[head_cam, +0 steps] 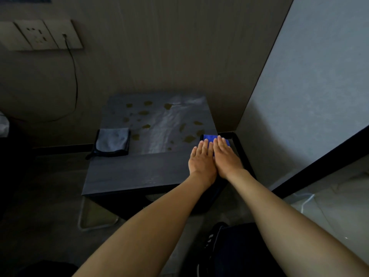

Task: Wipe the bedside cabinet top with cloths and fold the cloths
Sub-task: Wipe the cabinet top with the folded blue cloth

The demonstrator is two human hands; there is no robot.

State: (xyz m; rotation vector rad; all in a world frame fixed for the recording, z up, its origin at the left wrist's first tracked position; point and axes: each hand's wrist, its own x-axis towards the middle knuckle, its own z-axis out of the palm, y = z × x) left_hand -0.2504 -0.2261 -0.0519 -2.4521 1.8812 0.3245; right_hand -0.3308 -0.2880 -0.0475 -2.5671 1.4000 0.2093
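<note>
Hands lie flat, side by side, left hand (pixel 201 156) and right hand (pixel 226 154) pressing a folded blue cloth (pixel 209 138) at the cabinet top's (pixel 139 168) right edge. Grey cloth (pixel 112 141) lies folded at the left edge. No writing is readable.

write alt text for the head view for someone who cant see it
Both hands, left hand and right hand, press flat on a blue cloth at the right edge of a dark bedside cabinet top. A folded grey cloth lies at its left edge, yellowish spots between them.

A wall socket plate (pixel 40 35) (cable (pixel 74 76) plugged in) hangs upper left.
</note>
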